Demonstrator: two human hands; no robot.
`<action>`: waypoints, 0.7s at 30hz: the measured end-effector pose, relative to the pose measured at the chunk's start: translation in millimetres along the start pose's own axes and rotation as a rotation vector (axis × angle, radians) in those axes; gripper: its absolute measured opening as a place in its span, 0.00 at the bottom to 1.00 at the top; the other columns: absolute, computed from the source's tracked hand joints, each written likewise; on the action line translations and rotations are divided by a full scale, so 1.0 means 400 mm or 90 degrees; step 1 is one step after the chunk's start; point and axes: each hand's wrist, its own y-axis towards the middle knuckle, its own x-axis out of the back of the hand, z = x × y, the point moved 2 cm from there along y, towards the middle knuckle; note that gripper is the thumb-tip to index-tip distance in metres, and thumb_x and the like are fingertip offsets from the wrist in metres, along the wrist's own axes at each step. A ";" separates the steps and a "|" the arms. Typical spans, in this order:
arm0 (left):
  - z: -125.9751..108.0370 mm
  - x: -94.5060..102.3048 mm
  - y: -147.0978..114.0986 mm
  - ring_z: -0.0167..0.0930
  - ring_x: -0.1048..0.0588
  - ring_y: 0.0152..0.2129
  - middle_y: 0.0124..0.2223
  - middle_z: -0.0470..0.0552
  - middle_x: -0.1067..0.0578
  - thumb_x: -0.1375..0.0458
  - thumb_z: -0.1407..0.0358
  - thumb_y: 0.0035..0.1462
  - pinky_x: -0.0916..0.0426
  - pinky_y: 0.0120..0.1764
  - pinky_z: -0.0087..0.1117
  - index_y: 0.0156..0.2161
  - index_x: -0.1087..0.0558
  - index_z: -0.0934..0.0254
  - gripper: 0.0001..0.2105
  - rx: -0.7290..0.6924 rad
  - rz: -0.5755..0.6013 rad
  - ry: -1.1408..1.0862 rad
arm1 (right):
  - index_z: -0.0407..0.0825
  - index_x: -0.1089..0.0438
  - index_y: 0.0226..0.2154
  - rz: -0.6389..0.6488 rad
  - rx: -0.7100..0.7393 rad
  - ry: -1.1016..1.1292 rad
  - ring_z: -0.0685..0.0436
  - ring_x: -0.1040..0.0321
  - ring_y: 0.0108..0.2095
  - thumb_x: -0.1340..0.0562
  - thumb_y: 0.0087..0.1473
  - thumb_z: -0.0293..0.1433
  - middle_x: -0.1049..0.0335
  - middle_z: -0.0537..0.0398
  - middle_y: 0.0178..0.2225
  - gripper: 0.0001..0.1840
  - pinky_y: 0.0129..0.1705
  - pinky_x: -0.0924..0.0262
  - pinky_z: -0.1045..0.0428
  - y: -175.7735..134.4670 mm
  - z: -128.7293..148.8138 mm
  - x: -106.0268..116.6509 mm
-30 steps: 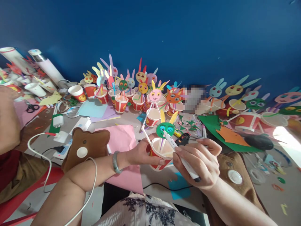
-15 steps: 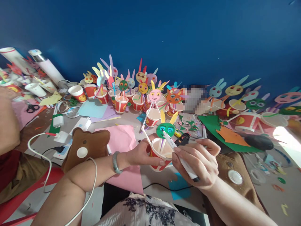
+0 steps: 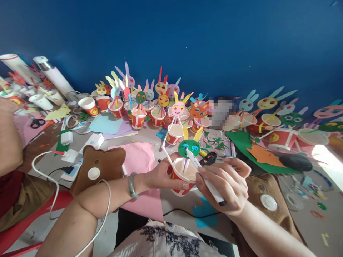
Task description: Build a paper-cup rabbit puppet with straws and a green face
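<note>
My left hand [image 3: 163,175] is wrapped round a red and white paper cup [image 3: 182,186], which it holds above the table. From the cup rises a green paper face [image 3: 195,147] with yellow ears and drawn blue eyes with lashes. Between the fingers of my right hand [image 3: 223,184] is a white marker pen [image 3: 213,188], its tip at the mouth area of the green face. Whether the tip touches the paper I cannot tell. Just behind stands another cup [image 3: 175,135] with a pink paper face [image 3: 178,109].
Rows of cups with paper animal faces line the blue wall. A pink sheet [image 3: 139,160] and brown cushion [image 3: 93,167] lie at left, with a power strip [image 3: 73,167] and white cable. Green card [image 3: 241,142] and a dark mouse [image 3: 294,162] are at right. Another person's arm [image 3: 9,137] shows far left.
Almost nothing differs. The green face and cup have shifted very slightly in the picture, and the marker tip stays near the mouth area.
</note>
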 end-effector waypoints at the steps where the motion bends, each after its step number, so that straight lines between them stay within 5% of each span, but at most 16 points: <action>1: 0.002 0.000 0.000 0.37 0.25 0.42 0.44 0.53 0.24 0.25 0.57 0.42 0.32 0.49 0.40 0.53 0.31 0.63 0.33 0.002 0.001 -0.005 | 0.51 0.31 0.37 -0.002 -0.001 0.000 0.49 0.29 0.23 0.34 0.52 0.25 0.23 0.62 0.26 0.10 0.39 0.40 0.46 0.001 0.000 0.000; 21: 0.007 -0.001 0.001 0.34 0.26 0.41 0.43 0.52 0.26 0.25 0.58 0.43 0.32 0.46 0.37 0.52 0.33 0.64 0.33 0.009 0.023 -0.021 | 0.50 0.32 0.37 0.001 -0.022 0.007 0.49 0.29 0.23 0.34 0.55 0.26 0.24 0.61 0.25 0.08 0.40 0.39 0.45 -0.008 0.012 0.001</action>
